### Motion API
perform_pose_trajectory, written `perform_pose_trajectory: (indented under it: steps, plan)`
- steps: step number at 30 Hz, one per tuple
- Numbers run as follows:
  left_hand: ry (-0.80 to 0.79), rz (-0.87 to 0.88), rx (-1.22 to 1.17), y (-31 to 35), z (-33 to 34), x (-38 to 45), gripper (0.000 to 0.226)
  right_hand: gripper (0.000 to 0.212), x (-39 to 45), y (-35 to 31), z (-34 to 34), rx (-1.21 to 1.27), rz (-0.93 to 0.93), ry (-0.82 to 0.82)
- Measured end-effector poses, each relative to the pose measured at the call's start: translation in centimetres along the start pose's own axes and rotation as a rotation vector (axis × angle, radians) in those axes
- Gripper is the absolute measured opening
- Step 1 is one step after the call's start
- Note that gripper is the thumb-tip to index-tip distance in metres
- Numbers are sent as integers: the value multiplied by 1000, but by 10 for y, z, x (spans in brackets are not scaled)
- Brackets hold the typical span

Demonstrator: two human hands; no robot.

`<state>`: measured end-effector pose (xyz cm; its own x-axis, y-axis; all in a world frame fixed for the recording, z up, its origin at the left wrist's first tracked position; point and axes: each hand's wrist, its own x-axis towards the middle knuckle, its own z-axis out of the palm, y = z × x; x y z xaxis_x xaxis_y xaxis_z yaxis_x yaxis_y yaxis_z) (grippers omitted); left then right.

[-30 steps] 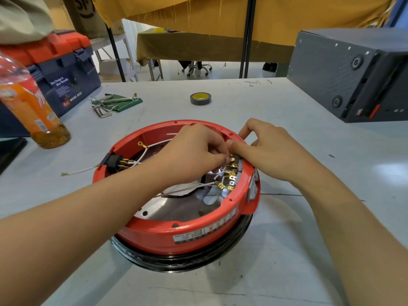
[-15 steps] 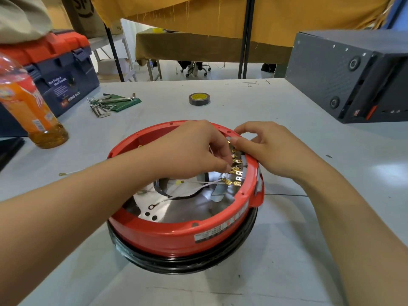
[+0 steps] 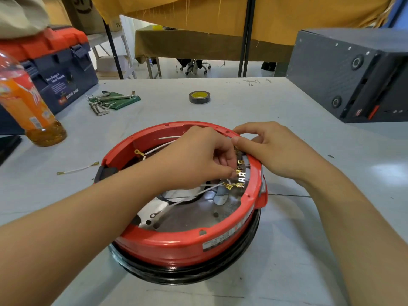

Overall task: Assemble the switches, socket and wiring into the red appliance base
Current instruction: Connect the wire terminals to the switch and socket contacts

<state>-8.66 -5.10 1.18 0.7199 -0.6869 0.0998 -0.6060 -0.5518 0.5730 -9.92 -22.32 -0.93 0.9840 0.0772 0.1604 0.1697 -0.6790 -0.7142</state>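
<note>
the red appliance base [image 3: 176,244] lies open side up; at its 2 o'clock rim the left hand [image 3: 194,157] pinches a brass terminal [image 3: 238,171], and the right hand [image 3: 273,149] curls over the rim there, its hold hidden.

A pale grey surface [image 3: 287,272] is spreading out on every side of the hands, faintly scuffed and catching a soft glare out to the right of them. Beyond the hands, past its far edge, a mustard-yellow cloth [image 3: 220,16] is hanging from above, with two dark poles [image 3: 245,36] standing in front of it. Under that cloth, a second table draped in olive fabric [image 3: 198,47] is sitting on a light floor [image 3: 220,70], and the wheeled foot of an office chair [image 3: 195,67] is showing there.
</note>
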Motion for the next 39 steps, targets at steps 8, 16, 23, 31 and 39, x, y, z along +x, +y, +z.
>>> perform_pose_trajectory:
  steps: [8,16,23,31,39]
  plan:
    - [5,11,60,-3,-1,-2,7,20,1,0,0,16,8,-2]
    - [4,14,108,-4,0,-2,7,23,1,2,0,23,24,-8]
    - [13,34,146,-4,0,-3,8,23,0,-1,0,19,28,-2]
    - [37,24,159,-3,3,-2,9,24,1,-1,-1,4,36,4]
    - [57,-4,90,0,4,-2,14,22,0,-2,0,-15,25,14]
